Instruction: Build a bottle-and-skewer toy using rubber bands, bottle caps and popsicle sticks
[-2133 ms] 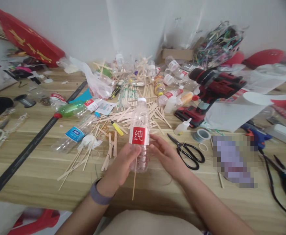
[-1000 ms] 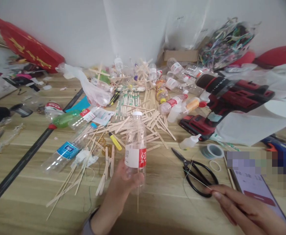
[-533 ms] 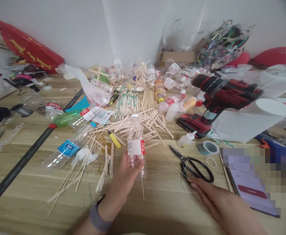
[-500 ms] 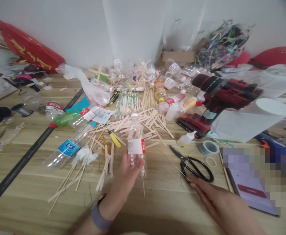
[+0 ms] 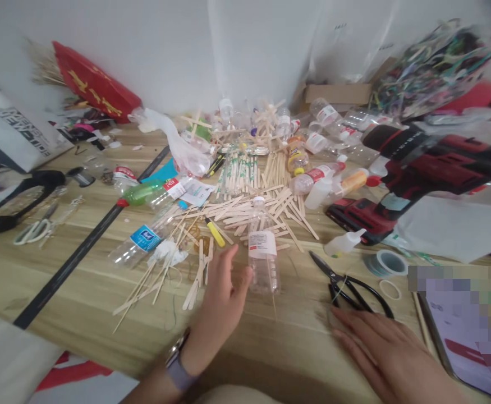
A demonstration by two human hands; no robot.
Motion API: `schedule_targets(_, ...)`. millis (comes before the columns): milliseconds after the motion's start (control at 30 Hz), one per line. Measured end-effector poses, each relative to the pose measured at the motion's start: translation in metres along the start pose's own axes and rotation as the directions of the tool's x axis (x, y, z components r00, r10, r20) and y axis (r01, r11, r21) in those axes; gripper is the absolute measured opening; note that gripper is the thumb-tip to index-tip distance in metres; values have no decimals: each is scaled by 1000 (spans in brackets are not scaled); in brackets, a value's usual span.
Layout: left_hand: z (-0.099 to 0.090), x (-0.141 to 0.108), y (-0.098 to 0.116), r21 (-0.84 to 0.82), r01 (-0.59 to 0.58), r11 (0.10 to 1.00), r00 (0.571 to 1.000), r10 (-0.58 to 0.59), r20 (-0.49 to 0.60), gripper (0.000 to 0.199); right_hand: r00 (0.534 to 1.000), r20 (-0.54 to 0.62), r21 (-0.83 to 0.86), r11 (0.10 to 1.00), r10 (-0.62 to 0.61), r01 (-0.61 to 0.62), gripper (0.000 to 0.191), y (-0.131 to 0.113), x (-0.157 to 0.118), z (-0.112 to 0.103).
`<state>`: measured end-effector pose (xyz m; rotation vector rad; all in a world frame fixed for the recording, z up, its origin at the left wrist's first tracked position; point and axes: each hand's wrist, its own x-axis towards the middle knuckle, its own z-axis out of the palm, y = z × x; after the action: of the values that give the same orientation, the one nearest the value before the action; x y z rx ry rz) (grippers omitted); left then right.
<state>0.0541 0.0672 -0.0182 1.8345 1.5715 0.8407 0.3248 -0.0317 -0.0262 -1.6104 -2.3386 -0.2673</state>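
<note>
A clear plastic bottle (image 5: 262, 275) with a white cap and a white label stands upright in the middle of the table. A thin wooden skewer (image 5: 274, 307) sticks out low on its near side. Just left of the bottle is my left hand (image 5: 222, 289), its fingers apart and nothing in them. My right hand (image 5: 380, 345) lies low over the table, fingers stretched out, by the handles of black-handled scissors (image 5: 354, 289). A thin thread (image 5: 338, 294) crosses the scissors near my fingertips.
Loose craft sticks (image 5: 245, 216) and several bottles cover the middle and back. At the right are a red cordless drill (image 5: 400, 174), a small glue bottle (image 5: 344, 243), a tape roll (image 5: 390, 264) and a tablet (image 5: 459, 325). A dark strip (image 5: 72, 261) crosses the left side.
My left hand has let go of the bottle and moved slightly away. My right hand, earlier pinching something thin, has its fingers stretched out. The view has turned left.
</note>
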Motion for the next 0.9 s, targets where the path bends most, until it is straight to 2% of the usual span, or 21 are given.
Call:
schedule_targets(33,-10,0,-5,114,-46,992,999,48,-18,38,999,-43,-5,1000,-7,7,43,0,1,0)
schedule_targets(100,-31,2,-19,190,-39,981,998,48,-44,26,996,-90,0,1000,-19,19,44,1,3,1)
schedule_targets(200,-59,6,-41,297,-31,954,996,53,-67,23,993,-92,19,997,-72,74,42,-1,6,2)
schedule_targets(267,-70,9,-51,370,-34,928,995,67,-75,23,991,-93,24,995,-98,101,40,-5,10,1)
schedule_targets(367,-74,14,-56,443,-87,892,994,110,-25,23,988,-111,39,993,-106,111,38,-16,20,-1)
schedule_targets(500,-63,21,-50,487,-208,848,978,184,97,27,983,-102,78,984,-154,162,29,-33,35,-2)
schedule_targets(567,-60,23,-48,514,-236,825,972,195,133,23,978,-110,93,978,-176,187,26,-39,40,-1)
schedule_targets(667,-62,24,-50,575,-232,785,973,177,150,19,974,-139,117,974,-178,195,26,-44,44,1)
schedule_targets(767,-70,25,-52,648,-177,741,984,137,112,24,974,-151,143,971,-168,190,26,-42,43,3)
schedule_targets(900,-77,34,-49,705,-119,699,993,102,66,27,978,-89,134,971,-188,199,23,-36,41,6)
